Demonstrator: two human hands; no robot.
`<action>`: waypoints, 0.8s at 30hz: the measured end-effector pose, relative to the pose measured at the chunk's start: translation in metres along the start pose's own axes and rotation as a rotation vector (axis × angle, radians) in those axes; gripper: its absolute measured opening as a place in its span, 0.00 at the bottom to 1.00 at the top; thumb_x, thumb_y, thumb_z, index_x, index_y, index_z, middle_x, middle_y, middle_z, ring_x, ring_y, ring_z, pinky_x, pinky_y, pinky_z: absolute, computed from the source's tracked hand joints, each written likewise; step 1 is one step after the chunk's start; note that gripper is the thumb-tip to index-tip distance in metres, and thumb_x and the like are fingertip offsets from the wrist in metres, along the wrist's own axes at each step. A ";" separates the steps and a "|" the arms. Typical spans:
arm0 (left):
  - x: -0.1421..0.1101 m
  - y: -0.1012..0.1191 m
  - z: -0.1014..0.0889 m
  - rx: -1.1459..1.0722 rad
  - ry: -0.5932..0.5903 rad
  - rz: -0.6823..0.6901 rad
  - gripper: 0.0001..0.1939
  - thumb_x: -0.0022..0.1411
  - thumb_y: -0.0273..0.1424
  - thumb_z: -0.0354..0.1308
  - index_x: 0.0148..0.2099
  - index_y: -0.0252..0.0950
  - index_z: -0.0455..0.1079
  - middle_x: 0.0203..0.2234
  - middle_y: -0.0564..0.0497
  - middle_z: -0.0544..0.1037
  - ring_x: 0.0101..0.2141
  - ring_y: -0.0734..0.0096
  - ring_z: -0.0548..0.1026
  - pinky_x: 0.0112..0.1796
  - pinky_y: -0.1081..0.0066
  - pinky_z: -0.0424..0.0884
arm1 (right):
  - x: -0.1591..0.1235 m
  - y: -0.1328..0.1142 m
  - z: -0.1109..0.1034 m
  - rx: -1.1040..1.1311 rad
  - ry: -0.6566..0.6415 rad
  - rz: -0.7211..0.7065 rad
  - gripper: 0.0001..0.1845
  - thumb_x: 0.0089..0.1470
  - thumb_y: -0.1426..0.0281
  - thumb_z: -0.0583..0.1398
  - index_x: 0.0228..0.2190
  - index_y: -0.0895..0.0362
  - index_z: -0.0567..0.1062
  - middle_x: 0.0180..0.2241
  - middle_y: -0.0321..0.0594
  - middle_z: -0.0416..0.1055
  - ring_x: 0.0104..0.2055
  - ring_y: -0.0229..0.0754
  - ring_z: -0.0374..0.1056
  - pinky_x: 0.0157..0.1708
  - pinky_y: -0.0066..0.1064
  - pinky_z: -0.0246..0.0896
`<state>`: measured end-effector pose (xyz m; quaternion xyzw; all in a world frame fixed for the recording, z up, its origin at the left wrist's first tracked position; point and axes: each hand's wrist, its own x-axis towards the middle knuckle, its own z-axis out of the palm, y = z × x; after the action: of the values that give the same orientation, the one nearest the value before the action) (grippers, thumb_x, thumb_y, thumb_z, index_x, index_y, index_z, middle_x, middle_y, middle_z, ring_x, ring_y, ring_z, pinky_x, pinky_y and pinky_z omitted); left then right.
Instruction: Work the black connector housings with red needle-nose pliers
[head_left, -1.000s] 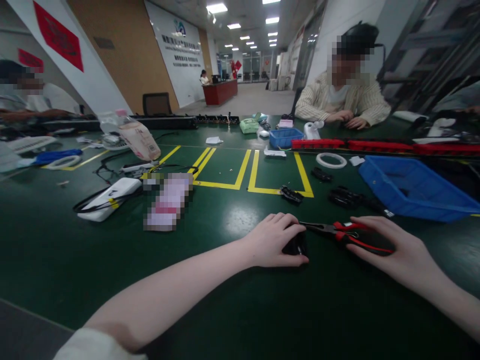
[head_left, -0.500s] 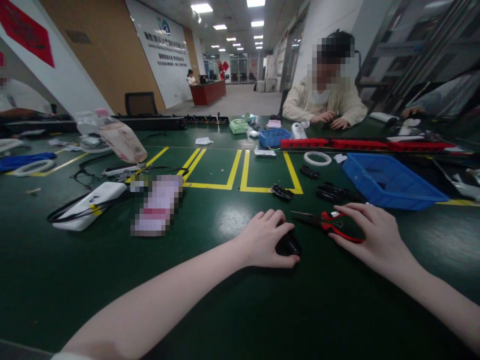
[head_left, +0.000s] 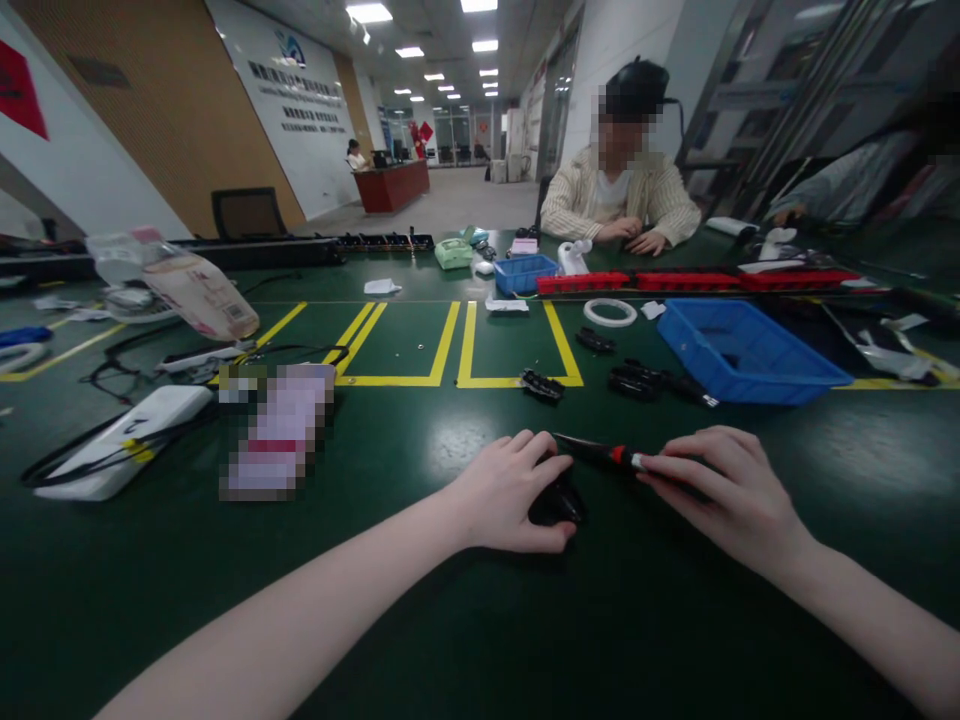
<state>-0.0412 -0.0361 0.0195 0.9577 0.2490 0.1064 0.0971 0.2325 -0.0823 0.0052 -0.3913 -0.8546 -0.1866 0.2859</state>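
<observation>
My left hand (head_left: pixel 514 495) is curled round a small glossy black part (head_left: pixel 559 500) on the green table (head_left: pixel 420 620), its fingers over the top and the thumb along the near side. In my right hand (head_left: pixel 731 495) are needle-nose pliers (head_left: pixel 600 452) with red and black handles. They are turned edge-on, so most of the handles is hidden behind the fingers. Their thin tip points left and lies close to my left fingertips; whether it touches the black part I cannot tell.
Black plastic parts (head_left: pixel 541 385) lie beyond my hands, beside a blue bin (head_left: pixel 750 350). To the left are a phone (head_left: pixel 281 430), a white power bank (head_left: pixel 127 440) with cables, and a tilted bottle (head_left: pixel 199 290). Across the table sits a person (head_left: pixel 622 190) behind a red strip (head_left: pixel 675 282).
The pliers have rolled in my right hand from lying flat, handles spread, to edge-on. My left hand stays on the black part. The whole view has swung to the right.
</observation>
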 end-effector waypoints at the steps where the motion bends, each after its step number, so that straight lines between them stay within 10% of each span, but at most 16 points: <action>1: 0.000 0.000 0.000 -0.010 -0.002 -0.005 0.33 0.59 0.49 0.56 0.59 0.32 0.63 0.48 0.44 0.68 0.44 0.59 0.69 0.42 0.64 0.70 | 0.000 -0.001 0.001 0.034 -0.021 -0.006 0.13 0.54 0.73 0.61 0.43 0.50 0.72 0.33 0.37 0.73 0.34 0.41 0.69 0.37 0.40 0.63; 15: 0.003 -0.001 0.003 -0.108 -0.065 -0.030 0.25 0.57 0.50 0.61 0.48 0.38 0.66 0.46 0.49 0.68 0.36 0.66 0.72 0.33 0.69 0.69 | -0.005 0.004 0.011 0.361 -0.261 0.322 0.14 0.54 0.66 0.60 0.45 0.48 0.72 0.47 0.43 0.70 0.51 0.50 0.65 0.48 0.49 0.63; 24: 0.007 0.000 0.003 -0.135 -0.080 -0.076 0.22 0.53 0.48 0.65 0.38 0.36 0.65 0.36 0.51 0.72 0.33 0.66 0.71 0.29 0.72 0.64 | -0.013 0.014 0.023 0.261 -0.228 0.494 0.34 0.50 0.56 0.62 0.56 0.51 0.61 0.54 0.50 0.64 0.56 0.56 0.62 0.52 0.55 0.62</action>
<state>-0.0349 -0.0328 0.0176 0.9424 0.2732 0.0807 0.1752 0.2425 -0.0683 -0.0189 -0.5658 -0.7768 0.0453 0.2726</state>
